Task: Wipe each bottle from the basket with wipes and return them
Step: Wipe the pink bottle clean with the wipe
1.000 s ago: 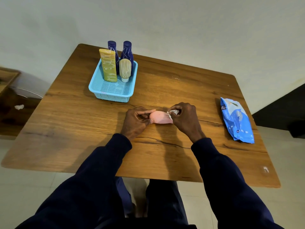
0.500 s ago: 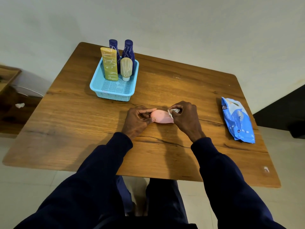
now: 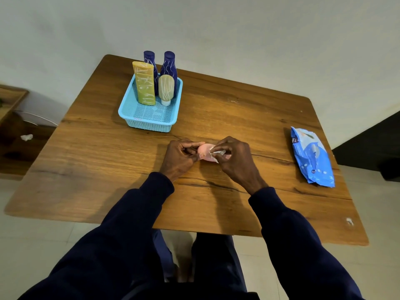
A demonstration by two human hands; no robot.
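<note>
A: Bottle location?
B: The pink bottle [image 3: 205,153] is above the table [image 3: 86,169], gripped at one end by the left hand [image 3: 178,158].
A: Right hand [image 3: 234,159]?
B: Fingers pinch a white wipe [image 3: 214,153] against the bottle. The basket [image 3: 149,118] sits behind.

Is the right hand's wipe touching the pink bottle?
Touching. The head view shows the white wipe pressed against the pink bottle under the right hand.

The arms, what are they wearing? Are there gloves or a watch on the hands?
Both arms are in long, dark navy blue sleeves that reach down to the wrists. The cloth looks plain, with no stripes, logos or buttons showing. The left hand and the right hand are bare: no gloves. No watch, ring or bracelet shows on either one.
</note>
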